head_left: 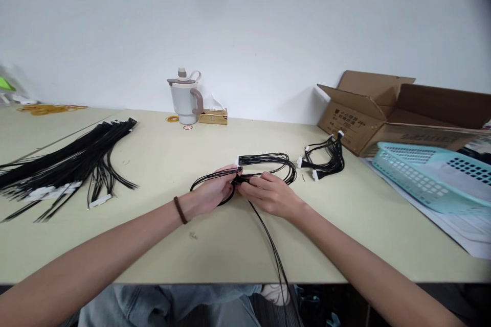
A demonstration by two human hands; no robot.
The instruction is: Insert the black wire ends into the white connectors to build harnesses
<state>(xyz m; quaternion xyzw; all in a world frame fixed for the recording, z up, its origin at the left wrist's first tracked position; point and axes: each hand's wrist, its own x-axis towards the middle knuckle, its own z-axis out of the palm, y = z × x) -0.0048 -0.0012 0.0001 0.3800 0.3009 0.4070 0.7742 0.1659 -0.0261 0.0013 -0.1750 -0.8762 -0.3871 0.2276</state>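
Head view: cables (264, 160) left of open carton (352, 126)

Bright, diffuse light covers the wall (245, 25) and tabletop (153, 250), with a soft shadow beside the cardboard box (351, 122), a darkened upper-right corner, and wide-angle stretching and blur toward the edges.

In the middle of the frame, the left hand (215, 193) and right hand (268, 195) hold looped black wires (264, 159). A big wire pile (69, 158) lies at the left. A cup (183, 101) stands higher up. At the right are a small wire bunch (337, 157), an open box (351, 125) and a blue basket (406, 171).
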